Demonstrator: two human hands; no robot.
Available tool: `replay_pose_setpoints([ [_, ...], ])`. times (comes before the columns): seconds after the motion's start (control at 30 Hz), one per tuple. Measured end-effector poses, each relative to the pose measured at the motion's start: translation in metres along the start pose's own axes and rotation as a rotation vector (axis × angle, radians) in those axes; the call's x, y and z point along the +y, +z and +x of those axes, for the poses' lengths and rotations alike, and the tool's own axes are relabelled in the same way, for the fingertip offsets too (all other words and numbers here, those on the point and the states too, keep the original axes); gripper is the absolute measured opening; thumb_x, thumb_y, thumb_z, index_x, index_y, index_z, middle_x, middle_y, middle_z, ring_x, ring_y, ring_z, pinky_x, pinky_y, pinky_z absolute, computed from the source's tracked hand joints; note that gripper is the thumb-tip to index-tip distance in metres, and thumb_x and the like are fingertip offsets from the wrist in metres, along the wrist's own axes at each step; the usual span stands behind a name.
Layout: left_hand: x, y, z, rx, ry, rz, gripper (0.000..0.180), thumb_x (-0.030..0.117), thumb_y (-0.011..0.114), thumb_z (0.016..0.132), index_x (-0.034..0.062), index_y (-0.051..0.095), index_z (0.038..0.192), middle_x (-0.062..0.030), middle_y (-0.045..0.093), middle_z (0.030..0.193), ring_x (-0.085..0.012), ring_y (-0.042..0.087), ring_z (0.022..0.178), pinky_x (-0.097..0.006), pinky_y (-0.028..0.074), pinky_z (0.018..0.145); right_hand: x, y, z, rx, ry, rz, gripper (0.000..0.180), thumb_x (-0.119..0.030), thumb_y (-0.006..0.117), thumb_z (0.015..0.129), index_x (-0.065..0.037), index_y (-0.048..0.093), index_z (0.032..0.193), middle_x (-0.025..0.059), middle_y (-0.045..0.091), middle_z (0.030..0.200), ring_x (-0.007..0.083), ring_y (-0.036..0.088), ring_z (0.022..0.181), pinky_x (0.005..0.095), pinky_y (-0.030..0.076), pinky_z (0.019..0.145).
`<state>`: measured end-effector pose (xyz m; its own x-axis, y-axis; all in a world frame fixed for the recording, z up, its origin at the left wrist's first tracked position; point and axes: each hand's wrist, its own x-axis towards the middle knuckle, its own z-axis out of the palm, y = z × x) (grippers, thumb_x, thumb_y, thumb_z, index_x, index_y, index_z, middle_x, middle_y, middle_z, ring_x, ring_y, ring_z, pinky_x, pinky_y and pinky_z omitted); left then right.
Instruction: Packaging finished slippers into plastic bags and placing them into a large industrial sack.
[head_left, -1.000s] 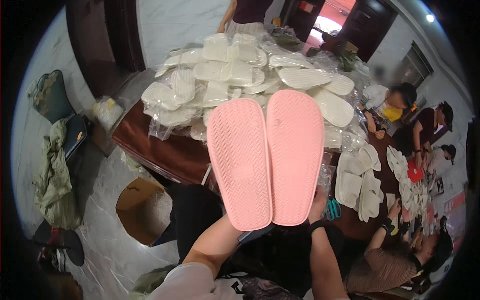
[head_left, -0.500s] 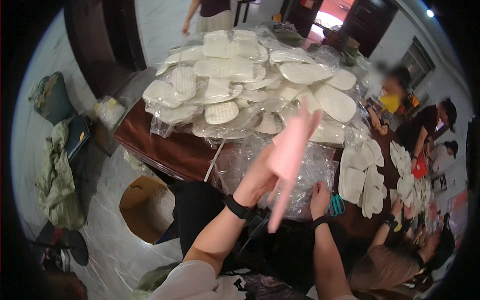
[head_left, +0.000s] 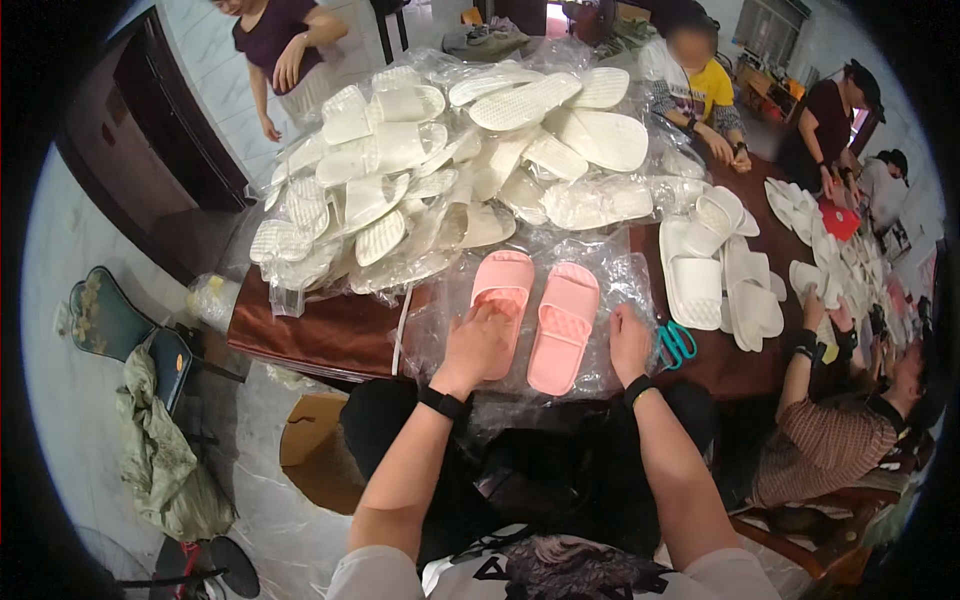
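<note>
A: First entry?

B: Slide slippers, pink, one pair: left slipper [head_left: 504, 273] and right slipper [head_left: 562, 335]. Soles down, toes pointing away from the wearer, side by side with a narrow gap between. Location: on clear plastic film [head_left: 622, 278], at the near edge of the desk [head_left: 310, 325].

A: Left hand?

B: Left hand [head_left: 478, 345], with black wristband [head_left: 442, 402]. Laid over the left slipper, just below its strap; fingers loosely spread. Whether the tips pass under the strap, cannot tell.

A: Right hand?

B: Right hand [head_left: 630, 345], one dark band [head_left: 637, 388] at the wrist. Placed just beside the right slipper, apart from it, over the film. Fingers curled inward; cannot tell whether they pinch anything.

A: Further stock on the desk?

B: Scissors [head_left: 678, 343], teal-handled, right of the right hand. Heap of white slippers [head_left: 410, 138], many in clear bags, beyond the pink pair. Loose white slippers [head_left: 697, 290], grouped beyond the scissors.

A: Floor items?

B: Cardboard box [head_left: 318, 450], open, left of the wearer's legs. Dark green chair [head_left: 115, 320], far left, with an olive sack [head_left: 165, 455] against its seat.

A: Persons?

B: One in a purple top [head_left: 275, 40], standing across the desk; one in a brown striped shirt [head_left: 835, 450], at right.
</note>
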<state>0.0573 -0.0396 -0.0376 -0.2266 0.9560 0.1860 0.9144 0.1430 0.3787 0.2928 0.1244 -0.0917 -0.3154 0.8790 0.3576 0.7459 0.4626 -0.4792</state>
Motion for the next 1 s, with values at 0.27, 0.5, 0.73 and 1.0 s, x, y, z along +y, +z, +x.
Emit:
replay_pose_setpoints([
  [0.27,-0.01,-0.001,-0.002,0.048,0.02,0.232,0.027,0.019,0.065,0.078,0.0097,0.062,0.102,-0.01,0.058,0.122,-0.0268,0.061,0.103,-0.044,0.051,0.077,-0.013,0.012,0.005,-0.015,-0.014,0.023,0.009,-0.013,0.055,0.089,-0.006,0.058,0.093,0.0187,0.065,0.083,0.039,0.062,0.079,0.0486,0.047,0.068],
  [0.5,0.013,0.038,0.009,0.356,0.207,0.088,0.038,0.024,0.061,0.081,0.004,0.059,0.114,-0.0113,0.057,0.116,-0.029,0.053,0.109,-0.043,0.045,0.083,0.002,-0.003,-0.007,-0.005,0.04,0.007,0.012,-0.015,0.053,0.09,-0.005,0.058,0.092,0.0225,0.063,0.081,0.0429,0.061,0.077,0.0518,0.044,0.065],
  [0.73,0.03,0.036,0.005,0.183,0.098,0.189,0.027,0.021,0.054,0.083,0.0082,0.061,0.105,-0.0067,0.059,0.11,-0.0243,0.051,0.106,-0.043,0.04,0.088,0.0,0.001,0.005,-0.043,-0.036,0.078,0.011,-0.014,0.055,0.09,-0.004,0.058,0.093,0.0215,0.064,0.083,0.0412,0.062,0.079,0.0491,0.046,0.066],
  [1.0,0.017,-0.007,0.009,0.227,0.2,0.07,0.02,0.017,0.057,0.084,0.0092,0.062,0.102,-0.0103,0.062,0.101,-0.028,0.058,0.101,-0.041,0.041,0.091,-0.025,-0.046,0.001,-0.142,-0.174,0.041,0.031,-0.012,0.054,0.091,-0.006,0.059,0.12,0.0231,0.064,0.094,0.0386,0.063,0.082,0.046,0.048,0.071],
])
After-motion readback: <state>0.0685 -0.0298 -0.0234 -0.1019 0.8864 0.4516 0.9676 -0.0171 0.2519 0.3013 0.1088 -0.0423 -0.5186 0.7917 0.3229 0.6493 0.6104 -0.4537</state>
